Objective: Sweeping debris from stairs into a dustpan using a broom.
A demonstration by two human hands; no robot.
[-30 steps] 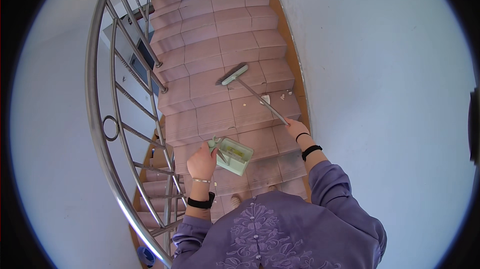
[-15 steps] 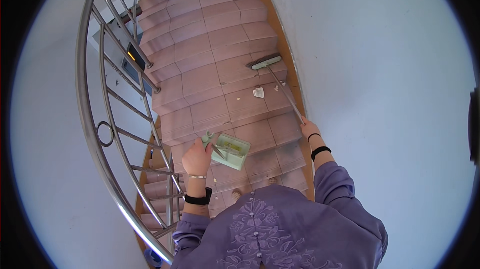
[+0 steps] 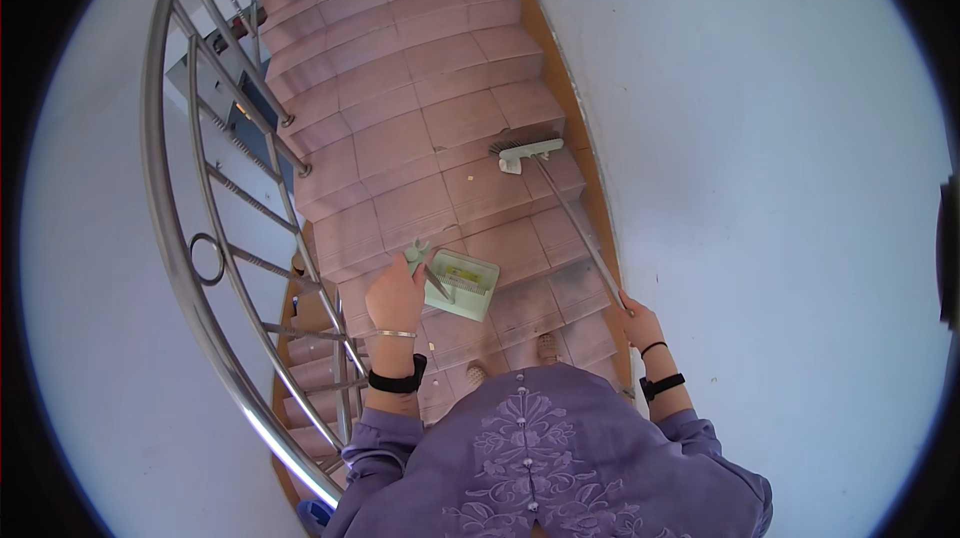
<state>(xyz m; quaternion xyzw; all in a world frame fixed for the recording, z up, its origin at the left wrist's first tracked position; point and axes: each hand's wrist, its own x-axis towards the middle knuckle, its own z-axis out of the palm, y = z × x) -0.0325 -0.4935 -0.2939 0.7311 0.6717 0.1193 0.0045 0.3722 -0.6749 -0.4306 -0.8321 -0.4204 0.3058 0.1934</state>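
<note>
My left hand is closed around the handle of a pale green dustpan, whose tray rests over a lower step just right of that hand. Something small and yellow shows inside the tray. My right hand grips the lower end of a long broom handle; the broom reaches up and away to a higher step, its green-white head lying near the right wall. A crumpled white scrap sits at the near edge of the broom head, partly covered by it. A tiny pale bit lies left of it.
Pink tiled stairs climb ahead, curving. A shiny metal railing bounds the left side, with lower steps beyond it. A pale wall with an orange-brown skirting runs along the right. My feet stand on a lower step.
My right hand has drawn back toward me and the broom head has come down from the riser onto the white scrap. The dustpan and left hand stay nearly in place.
</note>
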